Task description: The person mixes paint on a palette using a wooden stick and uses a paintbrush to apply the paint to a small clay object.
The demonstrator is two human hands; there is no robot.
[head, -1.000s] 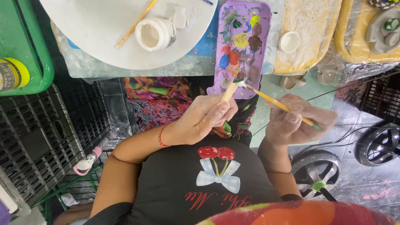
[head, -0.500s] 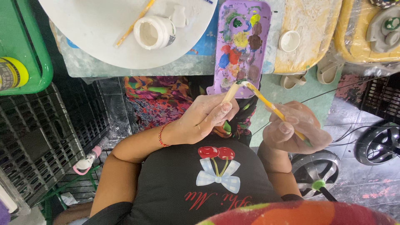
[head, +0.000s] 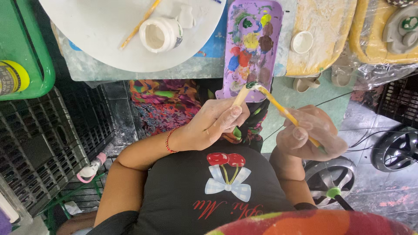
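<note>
My left hand [head: 213,124] grips a small pale stick-like object [head: 240,95] upright, a green bit showing under the fingers. My right hand [head: 311,137] holds a thin yellow paintbrush [head: 283,111] whose tip touches the top of that object, just below the purple paint palette [head: 254,43]. The palette carries blobs of green, yellow, red, blue and brown paint. Both hands hover over my lap in front of the table edge.
A large white round plate [head: 109,39] bears an open white paint jar [head: 160,35] and another brush [head: 139,24]. A green tray [head: 41,65] sits at left, black crates [head: 48,143] below it. Yellow trays [head: 322,39] lie at right, wheels [head: 398,148] on the floor.
My right hand has drifted slightly right and down along the brush, while the brush tip stays on the object in my left hand. The left hand has barely moved.
</note>
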